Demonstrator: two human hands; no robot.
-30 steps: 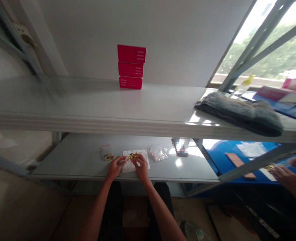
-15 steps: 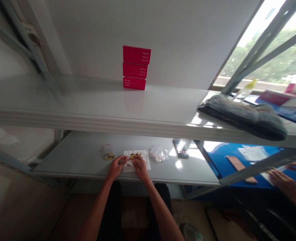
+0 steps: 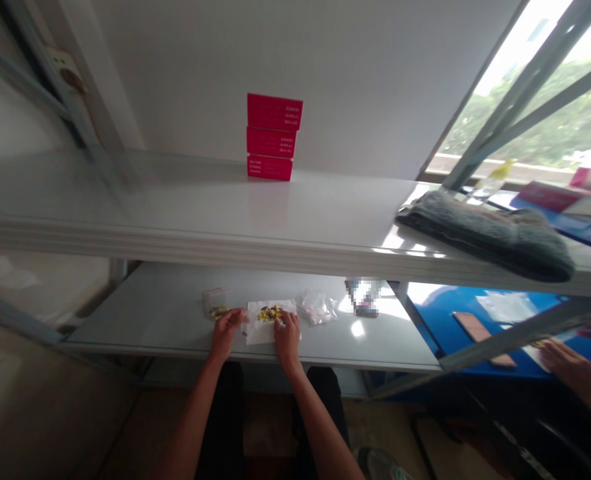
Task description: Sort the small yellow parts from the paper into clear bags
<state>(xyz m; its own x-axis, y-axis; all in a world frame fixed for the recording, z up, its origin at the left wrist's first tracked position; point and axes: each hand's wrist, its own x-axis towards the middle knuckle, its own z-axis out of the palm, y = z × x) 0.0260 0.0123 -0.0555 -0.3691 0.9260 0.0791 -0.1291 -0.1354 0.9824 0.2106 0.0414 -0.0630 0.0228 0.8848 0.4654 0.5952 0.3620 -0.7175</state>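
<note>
A small bag [image 3: 214, 304] of yellow bits sits just past the left hand [image 3: 228, 331]. The hands stand apart at the edges of a white sheet [image 3: 260, 333], any pinch unclear, yellow bits [image 3: 269, 313] between them. A clear bag [image 3: 317, 308] lies past the right hand [image 3: 288, 340].

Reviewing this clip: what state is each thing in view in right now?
White paper sheet, flat, yellow pieces heaped on it.
Left hand, fingers at the paper's edge.
Right hand, fingers on the paper.
Small clear plastic bag, yellow pieces inside.
Crumpled clear plastic bag, lying beside the paper.
Three red cardboard boxes, stacked, upper shelf.
Grey folded cloth, lying on upper shelf.
</note>
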